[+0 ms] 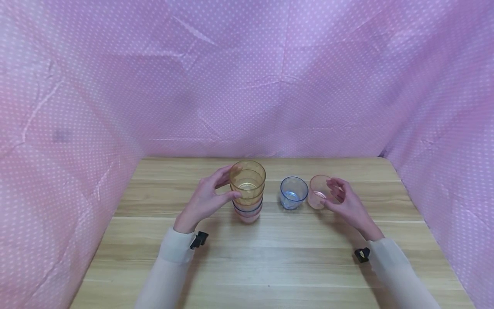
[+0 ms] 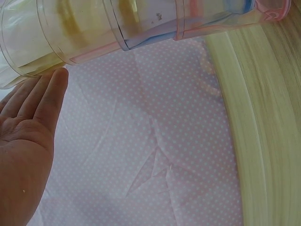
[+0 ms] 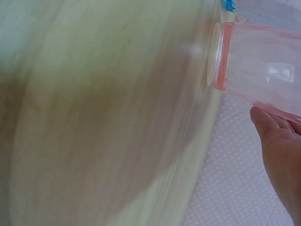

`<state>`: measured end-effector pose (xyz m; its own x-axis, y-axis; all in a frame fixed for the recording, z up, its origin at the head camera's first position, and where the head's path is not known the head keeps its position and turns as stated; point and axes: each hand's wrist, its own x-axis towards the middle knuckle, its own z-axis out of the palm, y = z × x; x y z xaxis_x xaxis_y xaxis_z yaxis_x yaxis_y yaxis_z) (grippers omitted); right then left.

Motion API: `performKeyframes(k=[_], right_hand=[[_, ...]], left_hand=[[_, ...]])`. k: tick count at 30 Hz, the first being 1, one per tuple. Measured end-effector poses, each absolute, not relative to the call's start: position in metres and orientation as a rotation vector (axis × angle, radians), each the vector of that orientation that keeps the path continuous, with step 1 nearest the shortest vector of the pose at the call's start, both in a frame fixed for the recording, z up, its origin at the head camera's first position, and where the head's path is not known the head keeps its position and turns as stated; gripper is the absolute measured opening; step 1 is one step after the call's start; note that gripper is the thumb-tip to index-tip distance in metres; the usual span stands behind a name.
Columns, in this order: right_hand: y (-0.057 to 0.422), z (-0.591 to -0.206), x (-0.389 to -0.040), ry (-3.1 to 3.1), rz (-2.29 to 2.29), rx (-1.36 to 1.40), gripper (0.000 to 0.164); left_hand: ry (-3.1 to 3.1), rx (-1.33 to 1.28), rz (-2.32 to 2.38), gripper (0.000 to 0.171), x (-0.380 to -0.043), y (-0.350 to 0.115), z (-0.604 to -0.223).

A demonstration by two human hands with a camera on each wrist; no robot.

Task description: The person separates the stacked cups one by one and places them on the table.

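A tall stack of clear plastic cups (image 1: 248,195) stands left of the middle of the table, yellow at the top with blue and pink lower down. My left hand (image 1: 210,195) holds the stack near its top, thumb in front and fingers at the far side. In the left wrist view, extended fingers (image 2: 49,96) touch the upper yellow cup. On the right, a pink cup (image 1: 317,195) is held between the thumb and fingers of my right hand (image 1: 349,208). Just left of it stands a blue cup (image 1: 293,195), which neither hand touches.
Light wood-grain table (image 1: 247,270) lies under everything, its far edge behind the cups. Pink dotted cloth (image 1: 247,86) hangs behind and along both sides. Each wrist wears a pale sleeve with a small black device (image 1: 198,240).
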<state>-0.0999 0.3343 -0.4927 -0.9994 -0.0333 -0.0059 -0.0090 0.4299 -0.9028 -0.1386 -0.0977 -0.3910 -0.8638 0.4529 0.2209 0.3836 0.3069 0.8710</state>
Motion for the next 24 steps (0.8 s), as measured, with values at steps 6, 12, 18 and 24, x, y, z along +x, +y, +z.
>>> performKeyframes(k=[6, 12, 18, 24], right_hand=[[0.3346, -0.4938, -0.0995, 2.632, -1.659, -0.036, 0.089], [0.3345, -0.494, -0.0995, 2.633, -1.631, -0.036, 0.091], [0.3337, -0.4919, -0.096, 2.665, -1.594, -0.045, 0.092], [0.3352, -0.493, -0.0935, 2.685, -1.565, -0.063, 0.103]], left_hand=[[2.482, 0.799, 1.635, 0.077, -0.1386, -0.0977, -0.3917], [2.484, 0.795, 1.633, 0.077, -0.1382, -0.0981, -0.391], [2.492, 0.798, 1.628, 0.077, -0.138, -0.0982, -0.391], [2.496, 0.805, 1.625, 0.077, -0.1386, -0.098, -0.3925]])
